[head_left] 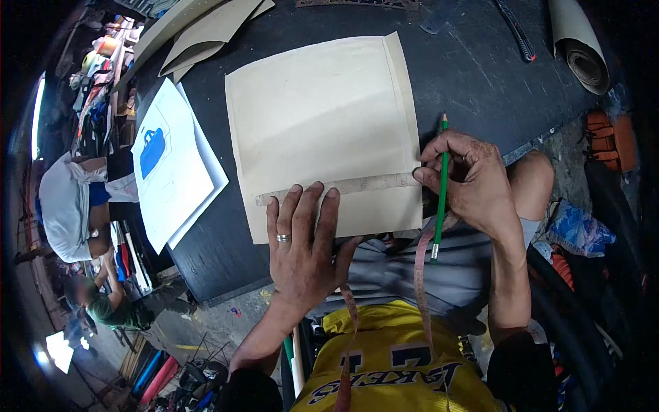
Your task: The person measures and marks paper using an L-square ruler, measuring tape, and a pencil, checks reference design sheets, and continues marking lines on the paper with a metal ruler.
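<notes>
A large sheet of tan paper (316,117) lies on the dark table, with a folded strip or second layer along its right side. Across its lower part runs a worn ruler (371,184). My left hand (302,237) rests flat on the paper at the ruler's lower edge, fingers spread, a ring on one finger. At the paper's right edge my right hand (467,172) is closed around a green pencil (443,185), its dark tip pointing away from me. The fingertips are near the ruler's right end. A measuring tape (420,275) hangs down over my yellow shirt.
Printed sheets with a blue drawing (168,165) lie left on the dark table (480,75). Tan pieces (206,34) are at the back left, a cutter (516,31) and a paper roll (583,58) at the back right. Two people (72,206) (113,305) are at the left.
</notes>
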Tool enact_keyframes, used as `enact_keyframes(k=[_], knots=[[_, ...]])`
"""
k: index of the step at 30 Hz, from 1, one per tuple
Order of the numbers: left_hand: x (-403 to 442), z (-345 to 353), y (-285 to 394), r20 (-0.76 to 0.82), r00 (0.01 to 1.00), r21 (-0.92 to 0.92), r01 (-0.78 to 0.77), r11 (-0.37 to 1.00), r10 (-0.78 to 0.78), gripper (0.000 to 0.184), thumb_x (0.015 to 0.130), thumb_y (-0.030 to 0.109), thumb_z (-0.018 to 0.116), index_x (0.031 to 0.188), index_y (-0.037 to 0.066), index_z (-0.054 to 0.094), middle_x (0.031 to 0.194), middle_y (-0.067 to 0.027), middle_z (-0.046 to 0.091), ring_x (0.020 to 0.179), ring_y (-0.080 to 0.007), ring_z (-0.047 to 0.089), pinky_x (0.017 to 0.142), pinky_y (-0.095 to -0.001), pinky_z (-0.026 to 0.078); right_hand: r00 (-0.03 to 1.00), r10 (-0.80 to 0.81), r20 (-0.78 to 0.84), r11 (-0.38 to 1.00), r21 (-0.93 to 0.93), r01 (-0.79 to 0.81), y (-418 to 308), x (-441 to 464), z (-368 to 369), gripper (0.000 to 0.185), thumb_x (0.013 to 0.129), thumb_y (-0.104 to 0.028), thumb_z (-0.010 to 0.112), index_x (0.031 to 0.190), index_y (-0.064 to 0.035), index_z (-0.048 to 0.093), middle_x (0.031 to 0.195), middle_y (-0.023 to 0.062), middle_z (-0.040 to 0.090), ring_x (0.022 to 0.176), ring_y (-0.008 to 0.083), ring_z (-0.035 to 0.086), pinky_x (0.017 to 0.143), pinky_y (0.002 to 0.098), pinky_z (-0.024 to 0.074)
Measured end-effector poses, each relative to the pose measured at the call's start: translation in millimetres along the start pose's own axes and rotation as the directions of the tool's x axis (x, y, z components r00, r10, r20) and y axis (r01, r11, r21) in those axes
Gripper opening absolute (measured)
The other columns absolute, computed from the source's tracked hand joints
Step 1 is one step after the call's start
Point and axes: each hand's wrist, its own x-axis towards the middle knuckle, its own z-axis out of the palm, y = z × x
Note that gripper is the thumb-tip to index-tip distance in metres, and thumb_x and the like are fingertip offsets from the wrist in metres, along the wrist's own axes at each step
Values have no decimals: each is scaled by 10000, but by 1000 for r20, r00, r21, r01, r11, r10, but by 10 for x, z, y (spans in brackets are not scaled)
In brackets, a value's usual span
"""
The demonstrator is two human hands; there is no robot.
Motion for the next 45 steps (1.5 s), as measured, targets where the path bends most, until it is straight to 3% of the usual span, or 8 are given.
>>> enact_keyframes(k=[5, 8, 37, 40, 45], knots=[[-12, 16, 0, -6, 1000, -6, 3, 1000, -3, 797, 923, 350, 843, 1606, 96, 519, 1581, -219, 491, 1503, -470, 443, 1264, -701, 297, 1000, 1, 9, 999, -43, -1, -2, 4, -14, 180, 852, -38, 875, 967, -25, 736, 769, 30, 669, 661, 86, 593, 600, 290, 457], [-8, 18, -3, -18, 1000, 21, 12, 1000, -11, 824, 897, 430, 859, 1592, 115, 548, 1570, -162, 521, 1519, -403, 441, 1287, -671, 292, 1000, 1, 5, 1000, 4, -1, 30, 3, 4, 180, 854, -44, 876, 964, -28, 734, 769, 30, 670, 657, 87, 590, 599, 294, 456], [-17, 18, 3, -10, 1000, 24, 15, 1000, -15, 823, 905, 407, 844, 1608, 114, 531, 1590, -168, 501, 1529, -409, 430, 1284, -674, 289, 1000, 22, 9, 1000, 4, -22, -27, -15, -3, 161, 878, -9, 858, 978, -12, 732, 795, 9, 663, 671, 46, 561, 583, 264, 442], [-6, -3, 17, 5, 1000, -7, 16, 1000, -16, 802, 913, 359, 857, 1600, 106, 531, 1584, -213, 490, 1518, -460, 432, 1278, -697, 283, 998, 53, 16, 999, -7, -53, -70, -15, -17, 168, 871, -13, 862, 980, -13, 733, 795, 8, 666, 675, 47, 563, 587, 266, 446], [-3, -14, 21, 9, 1000, -6, 16, 1000, -16, 790, 920, 359, 850, 1596, 101, 535, 1580, -215, 494, 1516, -461, 435, 1282, -695, 280, 998, 60, 21, 998, 6, -60, -51, -18, -19, 171, 869, -22, 866, 981, -16, 736, 796, 9, 667, 675, 50, 562, 592, 268, 450]])
